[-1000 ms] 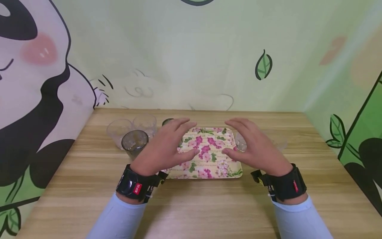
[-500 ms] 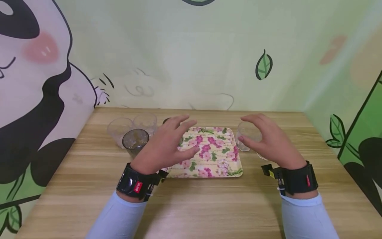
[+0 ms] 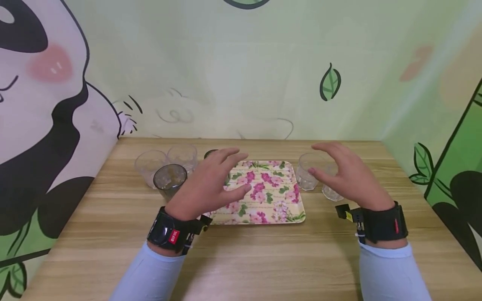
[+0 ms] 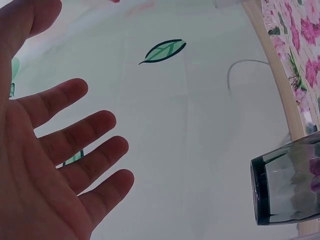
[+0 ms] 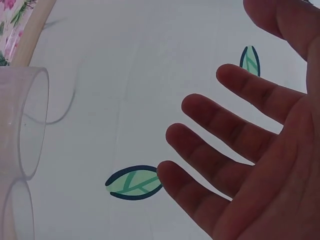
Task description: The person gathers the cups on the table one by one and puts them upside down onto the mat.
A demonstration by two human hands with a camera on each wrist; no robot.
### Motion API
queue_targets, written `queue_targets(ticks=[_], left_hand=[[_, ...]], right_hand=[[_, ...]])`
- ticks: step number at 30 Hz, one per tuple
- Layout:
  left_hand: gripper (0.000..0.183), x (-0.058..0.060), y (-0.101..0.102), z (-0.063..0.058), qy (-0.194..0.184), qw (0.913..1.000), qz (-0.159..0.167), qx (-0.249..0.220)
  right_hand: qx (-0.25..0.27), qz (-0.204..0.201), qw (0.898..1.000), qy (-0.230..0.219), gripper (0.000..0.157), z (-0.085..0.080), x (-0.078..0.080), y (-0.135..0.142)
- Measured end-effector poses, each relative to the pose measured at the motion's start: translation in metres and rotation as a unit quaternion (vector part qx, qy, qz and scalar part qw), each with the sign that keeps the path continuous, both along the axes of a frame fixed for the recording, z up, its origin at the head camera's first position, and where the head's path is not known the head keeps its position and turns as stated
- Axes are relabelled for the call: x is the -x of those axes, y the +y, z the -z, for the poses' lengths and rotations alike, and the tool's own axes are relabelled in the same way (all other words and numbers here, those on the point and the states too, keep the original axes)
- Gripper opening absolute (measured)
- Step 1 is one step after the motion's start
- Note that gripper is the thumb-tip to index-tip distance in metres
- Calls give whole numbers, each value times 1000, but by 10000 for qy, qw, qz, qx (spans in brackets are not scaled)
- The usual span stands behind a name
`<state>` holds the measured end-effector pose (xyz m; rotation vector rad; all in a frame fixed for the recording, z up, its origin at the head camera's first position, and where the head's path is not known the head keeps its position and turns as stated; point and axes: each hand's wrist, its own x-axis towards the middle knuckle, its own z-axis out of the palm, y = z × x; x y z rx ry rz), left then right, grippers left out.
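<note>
Both hands wide, nothing held. Left hand point(image 3: 208, 188) hides the left side of the flat rectangular cream tray with pink flowers point(image 3: 260, 190) mid-surface; right hand point(image 3: 350, 179) is by a clear faceted tumbler point(image 3: 306, 179) just right of the tray, second clear tumbler point(image 3: 332, 194) partly behind that hand

Progress, my read: start or a pause; cups sit both sides of the tray, none gripped, so handling them looks left to do. Left group: two clear round tumblers point(image 3: 149, 170), smoky grey tumbler point(image 3: 169, 182) in front. Another dark tumbler point(image 3: 212, 153) mostly hidden, can't tell if on the tray

Room: bare wood-look surface point(image 3: 263, 263) before tray's near edge; painted wall point(image 3: 241, 83) limits the back; left side tightest
</note>
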<state>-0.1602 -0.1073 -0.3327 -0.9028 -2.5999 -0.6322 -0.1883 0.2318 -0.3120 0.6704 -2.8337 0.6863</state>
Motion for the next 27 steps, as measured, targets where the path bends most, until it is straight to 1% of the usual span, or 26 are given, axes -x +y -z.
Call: queue_targets(ticks=[4, 8, 13, 19, 23, 27], left_hand=[[67, 1, 0, 1, -17, 10000, 58, -62], [66, 1, 1, 1, -29, 9999, 100, -72], [67, 1, 1, 2, 22, 10000, 53, -11], [66, 1, -3, -1, -152, 9999, -46, -3], [66, 1, -4, -1, -183, 9998, -114, 3], [66, 1, -4, -1, -196, 9998, -99, 23]], right_hand=[[-21, 63, 9997, -215, 63, 1, 4, 4], [-222, 177, 9982, -521, 65, 5, 7, 11], [-502, 183, 9957, -750, 67, 11, 11, 19], [-597, 177, 9916, -1132, 72, 21, 15, 27], [-674, 256, 9916, -1071, 75, 26, 17, 33], [-810, 409, 9909, -994, 75, 31, 20, 38]])
